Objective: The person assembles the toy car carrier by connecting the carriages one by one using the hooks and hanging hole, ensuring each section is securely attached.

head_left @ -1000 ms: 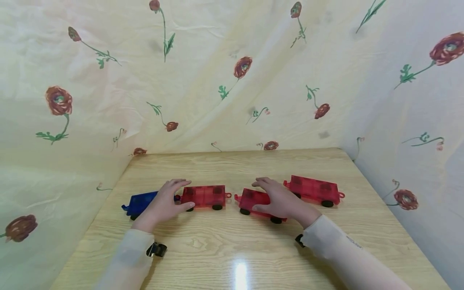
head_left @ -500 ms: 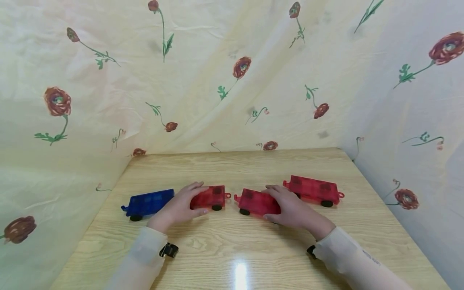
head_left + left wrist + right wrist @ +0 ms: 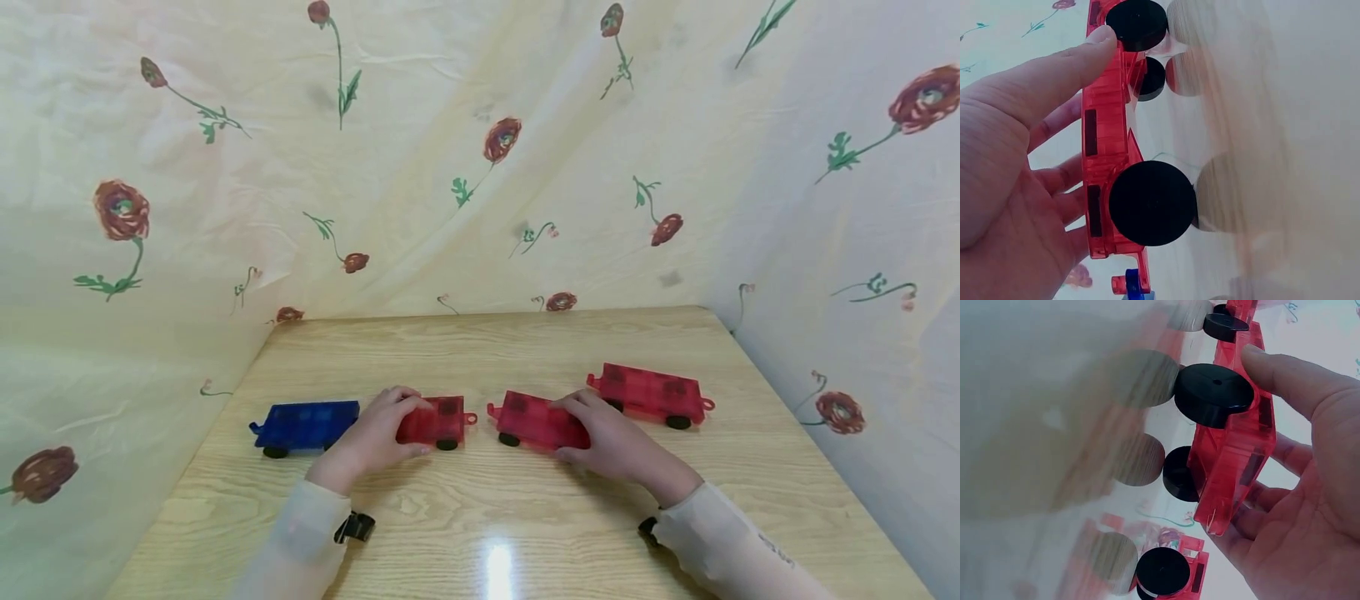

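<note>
My left hand grips a red toy train car across its sides, with the thumb on the near side. In the left wrist view, that car's hook passes through the ring of the blue train car behind it. My right hand holds a second red train car near its right end, thumb low beside a black wheel. A short gap separates the ring of the first red car from the hook of the second. All these cars stand upright.
Another red train car stands at the back right, just beyond my right hand. The wood-grain table meets a flowered cloth along its back and sides.
My left hand has moved right, off the blue car and around the red one, which has shifted slightly nearer. My right hand has slid right along its car and tightened.
</note>
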The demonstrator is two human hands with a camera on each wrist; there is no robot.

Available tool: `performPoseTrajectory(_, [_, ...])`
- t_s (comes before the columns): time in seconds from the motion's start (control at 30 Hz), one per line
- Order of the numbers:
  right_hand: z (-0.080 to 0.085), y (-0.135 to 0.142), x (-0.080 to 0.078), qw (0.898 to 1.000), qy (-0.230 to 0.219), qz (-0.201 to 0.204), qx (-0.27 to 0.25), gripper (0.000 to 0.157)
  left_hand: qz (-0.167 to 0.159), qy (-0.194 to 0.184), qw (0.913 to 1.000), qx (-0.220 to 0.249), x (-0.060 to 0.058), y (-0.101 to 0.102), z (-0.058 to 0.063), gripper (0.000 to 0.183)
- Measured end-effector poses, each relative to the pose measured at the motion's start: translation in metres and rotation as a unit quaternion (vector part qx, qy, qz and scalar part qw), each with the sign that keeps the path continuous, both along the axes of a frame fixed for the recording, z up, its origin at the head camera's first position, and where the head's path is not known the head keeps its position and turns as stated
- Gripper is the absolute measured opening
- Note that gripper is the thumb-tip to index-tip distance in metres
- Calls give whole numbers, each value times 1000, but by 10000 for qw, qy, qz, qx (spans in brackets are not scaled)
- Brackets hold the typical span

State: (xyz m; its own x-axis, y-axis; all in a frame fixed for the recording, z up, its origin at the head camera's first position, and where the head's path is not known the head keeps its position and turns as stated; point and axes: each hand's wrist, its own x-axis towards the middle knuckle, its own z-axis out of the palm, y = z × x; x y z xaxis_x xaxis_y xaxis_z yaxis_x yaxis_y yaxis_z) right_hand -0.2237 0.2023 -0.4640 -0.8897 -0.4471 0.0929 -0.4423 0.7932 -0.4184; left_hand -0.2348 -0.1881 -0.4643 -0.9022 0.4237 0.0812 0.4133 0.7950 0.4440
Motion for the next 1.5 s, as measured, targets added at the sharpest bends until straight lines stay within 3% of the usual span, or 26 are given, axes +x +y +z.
performPoseTrajectory(0.23, [-3, 3, -1, 9999, -69, -10, -140, 64, 216, -2, 9997, -90, 6, 5, 0, 63])
performPoseTrajectory(0.5, [-5, 6, -1, 9992, -147, 35, -365, 58, 154, 183, 9997, -75, 7, 2, -2, 61])
performPoseTrajectory(0.97, [-5, 10, -2, 9981, 73, 281, -538, 51, 405, -46, 9987, 291, 11, 3, 0, 63])
performPoseTrajectory(1.5, [-7, 7, -1, 9961, -47, 537, -698, 48, 42, 13, 9988, 486, 11, 8, -3, 59])
